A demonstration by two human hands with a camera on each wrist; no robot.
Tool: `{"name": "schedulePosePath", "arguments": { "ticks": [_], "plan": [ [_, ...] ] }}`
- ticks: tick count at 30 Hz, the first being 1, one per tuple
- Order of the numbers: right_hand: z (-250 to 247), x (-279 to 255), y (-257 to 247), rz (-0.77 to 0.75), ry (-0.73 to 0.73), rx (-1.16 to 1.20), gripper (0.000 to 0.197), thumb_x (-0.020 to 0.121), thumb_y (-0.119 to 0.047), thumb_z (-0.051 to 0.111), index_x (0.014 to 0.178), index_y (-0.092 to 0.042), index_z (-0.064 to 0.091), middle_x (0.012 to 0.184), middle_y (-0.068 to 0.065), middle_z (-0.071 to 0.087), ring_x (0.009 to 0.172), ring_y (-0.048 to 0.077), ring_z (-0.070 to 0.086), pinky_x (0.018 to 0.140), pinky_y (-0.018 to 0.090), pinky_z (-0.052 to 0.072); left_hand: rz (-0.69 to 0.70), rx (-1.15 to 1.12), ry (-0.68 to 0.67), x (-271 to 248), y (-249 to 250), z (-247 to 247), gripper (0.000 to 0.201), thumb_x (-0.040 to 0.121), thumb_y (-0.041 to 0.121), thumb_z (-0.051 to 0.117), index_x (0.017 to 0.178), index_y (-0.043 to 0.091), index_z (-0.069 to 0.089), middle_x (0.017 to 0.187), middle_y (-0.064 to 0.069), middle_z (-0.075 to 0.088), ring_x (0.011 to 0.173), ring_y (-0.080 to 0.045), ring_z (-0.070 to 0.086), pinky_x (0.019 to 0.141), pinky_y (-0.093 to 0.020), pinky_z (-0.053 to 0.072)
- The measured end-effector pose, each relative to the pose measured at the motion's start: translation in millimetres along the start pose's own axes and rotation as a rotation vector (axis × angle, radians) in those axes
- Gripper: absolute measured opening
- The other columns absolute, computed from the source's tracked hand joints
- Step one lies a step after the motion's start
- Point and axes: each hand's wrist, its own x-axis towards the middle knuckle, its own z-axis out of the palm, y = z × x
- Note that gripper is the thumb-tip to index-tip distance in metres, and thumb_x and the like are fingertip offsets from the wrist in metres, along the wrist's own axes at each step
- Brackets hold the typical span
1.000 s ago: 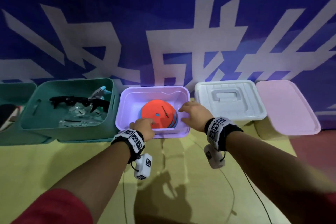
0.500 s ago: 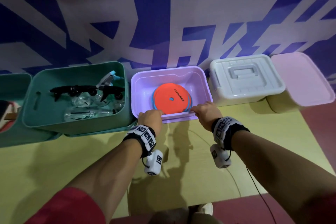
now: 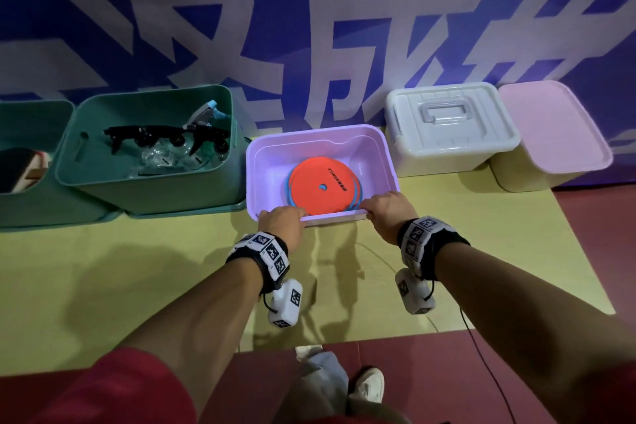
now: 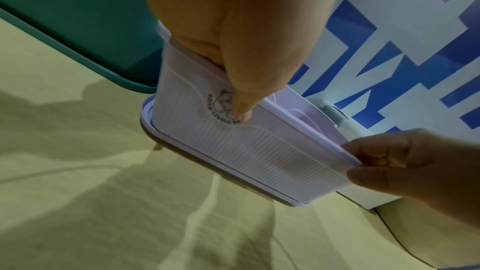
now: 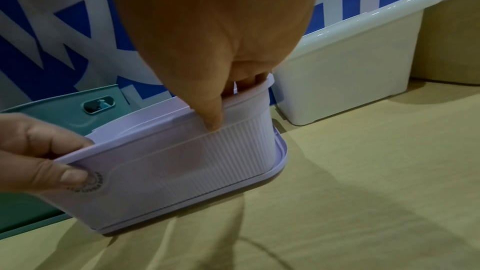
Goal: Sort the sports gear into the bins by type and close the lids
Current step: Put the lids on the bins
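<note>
A purple bin (image 3: 378,155) stands open on the yellow mat, holding a stack of flat discs with an orange disc (image 3: 321,186) on top and blue edges under it. My left hand (image 3: 285,217) grips the bin's near rim at the left, thumb on the ribbed front wall (image 4: 246,151). At the right of that rim my right hand (image 3: 378,206) grips the same way, fingers inside and thumb outside (image 5: 213,118). A purple lid (image 5: 281,157) lies flat under the bin.
Left of it stands an open green bin (image 3: 86,175) with black goggles and clear items, and another green bin (image 3: 20,206) at the edge. To the right are a white bin with a handled lid (image 3: 447,120) and a cream bin under a pink lid (image 3: 550,127). A blue-and-white banner wall runs behind.
Both hands have come off the discs inside the purple bin and now grip its near rim. My view has pulled back and higher.
</note>
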Motion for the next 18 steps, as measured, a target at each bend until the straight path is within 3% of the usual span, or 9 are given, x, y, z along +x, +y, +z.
{"name": "schedulePosePath", "arguments": {
  "ticks": [6, 12, 14, 18],
  "plan": [
    [0, -50, -6, 0.011, -0.095, 0.034, 0.024, 0.092, -0.018, 0.050, 0.105, -0.028, 0.067, 0.098, 0.001, 0.071, 0.093, 0.029, 0.061, 0.075, 0.029, 0.031, -0.020, -0.017, -0.062, -46, 13, 20, 0.041, 0.096, 0.013, 0.040, 0.123, 0.033, 0.062, 0.118, 0.000, 0.067, 0.111, -0.027, 0.058, 0.099, -0.039, 0.033],
    [-4, -85, -13, 0.109, -0.263, 0.111, 0.013, 0.088, -0.026, 0.057, 0.097, -0.027, 0.067, 0.098, 0.000, 0.068, 0.093, 0.025, 0.061, 0.070, 0.027, 0.039, -0.082, -0.044, -0.098, -86, 29, 36, 0.051, 0.090, 0.006, 0.038, 0.121, 0.038, 0.064, 0.116, 0.003, 0.067, 0.109, -0.027, 0.059, 0.104, -0.043, 0.034],
    [-5, -95, -15, 0.108, -0.335, 0.137, 0.008, 0.085, -0.029, 0.062, 0.091, -0.026, 0.066, 0.096, 0.000, 0.066, 0.090, 0.023, 0.060, 0.069, 0.027, 0.043, -0.087, -0.062, -0.114, -100, 31, 42, 0.045, 0.092, 0.010, 0.043, 0.119, 0.039, 0.065, 0.115, 0.005, 0.067, 0.110, -0.025, 0.059, 0.104, -0.043, 0.035],
    [-6, -117, -19, 0.097, -0.408, 0.204, 0.023, 0.079, -0.041, 0.073, 0.090, -0.022, 0.067, 0.090, -0.002, 0.064, 0.084, 0.019, 0.058, 0.069, 0.026, 0.044, -0.084, -0.118, -0.184, -123, 32, 46, 0.027, 0.085, 0.022, 0.063, 0.107, 0.036, 0.071, 0.112, 0.010, 0.068, 0.104, -0.018, 0.061, 0.093, -0.034, 0.047]
  ]
}}
